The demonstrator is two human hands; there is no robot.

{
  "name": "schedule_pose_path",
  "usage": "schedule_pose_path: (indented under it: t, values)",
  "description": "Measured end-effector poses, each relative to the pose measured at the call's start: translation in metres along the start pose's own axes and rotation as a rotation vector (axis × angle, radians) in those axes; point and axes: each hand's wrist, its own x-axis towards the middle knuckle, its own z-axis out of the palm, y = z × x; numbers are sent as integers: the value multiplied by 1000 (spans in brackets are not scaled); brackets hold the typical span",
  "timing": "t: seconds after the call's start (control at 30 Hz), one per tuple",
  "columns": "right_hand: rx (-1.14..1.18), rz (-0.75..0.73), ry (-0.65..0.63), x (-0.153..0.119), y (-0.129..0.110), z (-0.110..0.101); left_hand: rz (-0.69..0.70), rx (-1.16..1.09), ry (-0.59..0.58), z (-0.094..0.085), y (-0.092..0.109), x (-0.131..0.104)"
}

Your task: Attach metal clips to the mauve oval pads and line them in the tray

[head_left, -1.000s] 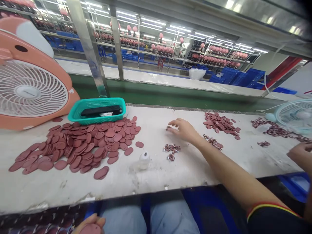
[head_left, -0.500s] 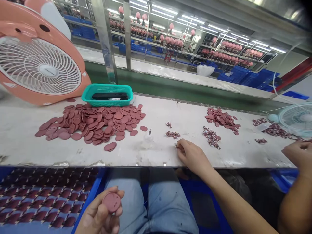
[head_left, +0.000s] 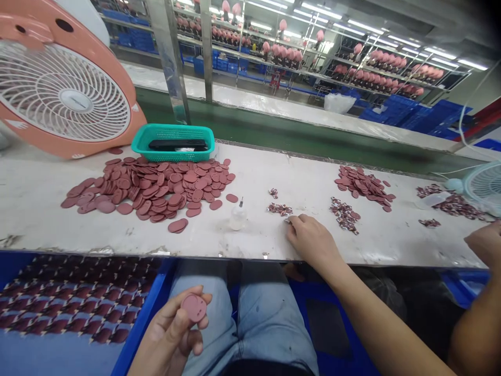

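Note:
My left hand [head_left: 172, 334], above my lap, grips a flat dusty-red oval disc [head_left: 194, 308] between thumb and fingers; small holes show near its edge. Over the white table, my right hand [head_left: 313, 240] has thumb and forefinger pinched together. A small shiny piece [head_left: 287, 220] peeks out at those fingertips, mostly hidden. Just beyond lies a little heap of small brown-and-silver pieces [head_left: 279, 209], with a smaller cluster [head_left: 273, 193] behind it. Left of the right hand stands a clear squeeze bottle [head_left: 237, 216] with a thin dark needle tip.
A big pile of red discs [head_left: 156, 188] spreads before a green basket [head_left: 172, 155] and an orange fan [head_left: 78, 99]. A blue tray [head_left: 70, 347] at lower left holds rows of dark red pieces. Another person's hand [head_left: 485, 240] is at far right, near more piles.
My left hand has risen slightly and moved right with the disc. The right fingertips have shifted a little up toward the small heap. The whole view has tilted slightly.

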Motion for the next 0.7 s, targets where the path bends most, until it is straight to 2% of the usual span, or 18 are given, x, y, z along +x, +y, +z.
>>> schedule_pose_path:
  t: [0.13,0.23,0.33,0.43,0.5,0.6,0.7]
  values:
    - [163,6,10,2,12,-2,-39,-8,-4,1,-1,1]
    - [374,-12,-13,-9,12,-12,-95,-37,-40,2,-1,1]
    - [653,-76,-115,-35,-7,-25,-138,-48,-99,7,2,-7]
    - [1213,-97,-295,-62,-39,-38,-183,-39,-159,12,5,-17]
    - [1469,-125,-357,-73,-58,-45,-207,-26,-205,13,6,-20]
    - [1435,-257,-316,-77,-76,-52,-204,-5,-329,9,5,-19]
    - [1320,-361,-295,-74,-82,-55,-177,16,-474,4,2,-15]
